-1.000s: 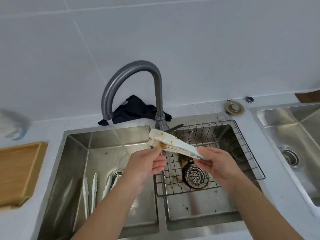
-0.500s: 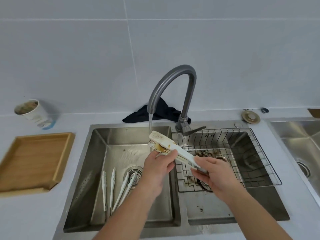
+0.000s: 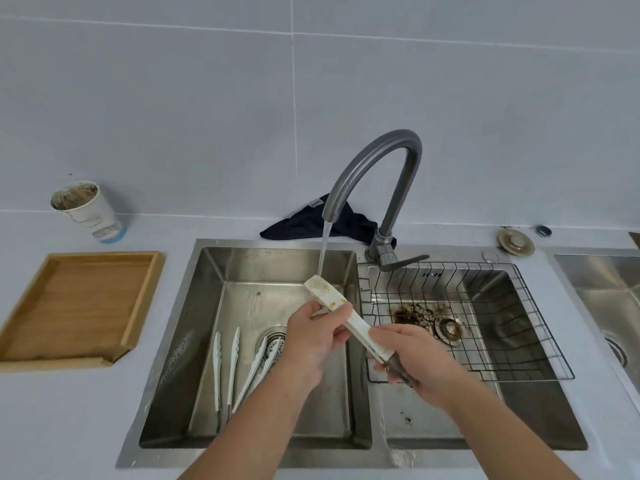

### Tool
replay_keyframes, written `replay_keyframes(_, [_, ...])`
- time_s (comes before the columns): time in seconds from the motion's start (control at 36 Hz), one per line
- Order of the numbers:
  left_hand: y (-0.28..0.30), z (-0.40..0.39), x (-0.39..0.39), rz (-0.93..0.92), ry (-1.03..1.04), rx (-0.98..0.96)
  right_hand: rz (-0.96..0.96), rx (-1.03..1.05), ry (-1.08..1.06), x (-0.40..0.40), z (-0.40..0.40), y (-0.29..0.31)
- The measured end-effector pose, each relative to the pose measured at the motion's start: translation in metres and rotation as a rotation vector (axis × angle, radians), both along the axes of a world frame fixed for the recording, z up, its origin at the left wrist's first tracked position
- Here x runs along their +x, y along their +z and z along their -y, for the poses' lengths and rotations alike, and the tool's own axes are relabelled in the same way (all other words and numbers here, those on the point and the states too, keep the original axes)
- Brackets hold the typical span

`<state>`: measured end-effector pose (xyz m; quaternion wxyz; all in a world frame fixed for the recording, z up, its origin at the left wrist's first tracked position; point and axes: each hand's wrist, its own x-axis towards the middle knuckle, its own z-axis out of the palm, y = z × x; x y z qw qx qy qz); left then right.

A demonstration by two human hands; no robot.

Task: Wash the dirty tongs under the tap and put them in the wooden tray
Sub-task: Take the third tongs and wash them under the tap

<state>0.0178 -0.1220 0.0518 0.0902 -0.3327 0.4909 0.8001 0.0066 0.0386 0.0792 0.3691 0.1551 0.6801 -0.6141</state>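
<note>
White tongs (image 3: pixel 329 295) with brown stains slant over the left sink basin (image 3: pixel 207 306), their flat head under the water stream from the grey tap (image 3: pixel 375 157). My right hand (image 3: pixel 412 355) grips their dark handle end. My left hand (image 3: pixel 315 337) holds the tongs near the head, thumb on top. Two more white tongs (image 3: pixel 227 365) lie on the floor of the left basin beside the drain. The wooden tray (image 3: pixel 79 303) sits on the counter to the left of the sink.
A black wire rack (image 3: pixel 485 317) sits in the right basin, which has brown grime round its drain. A dirty paper cup (image 3: pixel 85 209) stands behind the tray. A dark cloth (image 3: pixel 311 221) lies behind the tap. Another sink (image 3: pixel 602 289) is at far right.
The tongs' head has moved under the water stream. The view has swung left and back, bringing the whole tray and the cup into sight.
</note>
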Motion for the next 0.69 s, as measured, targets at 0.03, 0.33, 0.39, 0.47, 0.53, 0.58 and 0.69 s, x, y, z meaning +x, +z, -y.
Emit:
replay_keyframes(0.03, [-0.001,0.002,0.000,0.001,-0.009,-0.003,-0.011,0.030,0.043,-0.001,0.003,0.000])
replay_keyframes(0.33, [-0.011,0.024,-0.012,-0.040,-0.003,0.058,-0.064,0.120,0.143,-0.015,0.027,-0.012])
replay_keyframes(0.39, [-0.015,0.026,-0.013,-0.066,-0.001,0.083,-0.069,0.127,0.136,-0.019,0.030,-0.015])
replay_keyframes(0.47, [-0.020,0.028,-0.016,-0.090,-0.009,0.109,-0.073,0.143,0.128,-0.025,0.037,-0.016])
replay_keyframes(0.53, [-0.024,0.030,-0.020,-0.088,0.000,0.085,-0.072,0.153,0.140,-0.030,0.041,-0.019])
replay_keyframes(0.58, [-0.028,0.032,-0.026,-0.078,0.010,0.069,-0.063,0.146,0.148,-0.035,0.044,-0.022])
replay_keyframes(0.69, [-0.038,0.037,-0.039,-0.078,0.053,0.100,-0.034,0.164,0.148,-0.047,0.050,-0.026])
